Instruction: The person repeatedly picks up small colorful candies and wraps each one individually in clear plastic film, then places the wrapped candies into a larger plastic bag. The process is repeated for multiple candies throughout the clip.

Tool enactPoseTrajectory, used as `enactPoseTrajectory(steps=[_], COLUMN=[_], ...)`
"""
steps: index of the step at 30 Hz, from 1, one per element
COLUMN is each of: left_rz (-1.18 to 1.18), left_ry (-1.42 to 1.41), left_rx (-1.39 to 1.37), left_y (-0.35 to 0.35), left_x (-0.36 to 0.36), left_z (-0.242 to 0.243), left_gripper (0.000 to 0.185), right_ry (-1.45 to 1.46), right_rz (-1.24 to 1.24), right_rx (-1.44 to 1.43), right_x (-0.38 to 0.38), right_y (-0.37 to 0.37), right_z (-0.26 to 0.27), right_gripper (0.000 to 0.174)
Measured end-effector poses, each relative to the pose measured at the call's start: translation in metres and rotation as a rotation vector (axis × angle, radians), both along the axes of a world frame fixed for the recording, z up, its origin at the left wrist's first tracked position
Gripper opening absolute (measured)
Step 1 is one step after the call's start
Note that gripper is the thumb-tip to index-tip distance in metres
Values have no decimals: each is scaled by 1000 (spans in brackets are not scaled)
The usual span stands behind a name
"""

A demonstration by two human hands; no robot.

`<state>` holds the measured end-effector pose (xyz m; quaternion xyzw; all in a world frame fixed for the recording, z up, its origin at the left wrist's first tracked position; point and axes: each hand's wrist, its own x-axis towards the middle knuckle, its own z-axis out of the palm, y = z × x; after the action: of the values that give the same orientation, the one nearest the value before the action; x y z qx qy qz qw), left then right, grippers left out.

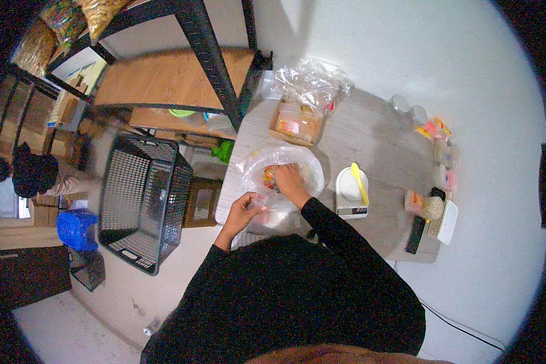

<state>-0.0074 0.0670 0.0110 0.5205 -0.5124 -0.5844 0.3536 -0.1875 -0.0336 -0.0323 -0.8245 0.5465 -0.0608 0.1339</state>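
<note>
A large clear plastic bag stands with its mouth rolled wide on the grey wood-grain table. Inside it lie small, brightly coloured pieces, perhaps wrapped sweets. My right hand reaches down into this bag at the pieces; its fingertips are hidden. Nearer to me, my left hand has thumb and forefinger at a thin clear plastic film, seemingly a small bag. Right of the large bag is a white digital kitchen scale, with a yellow plastic spoon lying across it.
Behind the bag sits a cardboard box of packets, near crumpled clear plastic. Jars and small packs line the table's right side. A black plastic crate and a shelving rack stand left. Another person is at far left.
</note>
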Motion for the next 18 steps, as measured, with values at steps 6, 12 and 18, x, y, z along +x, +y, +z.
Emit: enactPoseTrajectory(steps=[6,12,18], left_rz=[0,-43,-32], left_ry=[-141,-196,-117], left_rx=[-75,-89,-249], left_y=[-10,-19,-18], left_x=[0,-1,-11], left_z=[-1,-2,4], left_gripper=[35,34,42], right_ry=[-84,-509,-549], right_rz=[-23,-98,75], right_rx=[-90,93,-1], right_x=[-12,-35,-47], right_y=[8,26,49], right_z=[2,30,88], right_gripper=[22,19,19])
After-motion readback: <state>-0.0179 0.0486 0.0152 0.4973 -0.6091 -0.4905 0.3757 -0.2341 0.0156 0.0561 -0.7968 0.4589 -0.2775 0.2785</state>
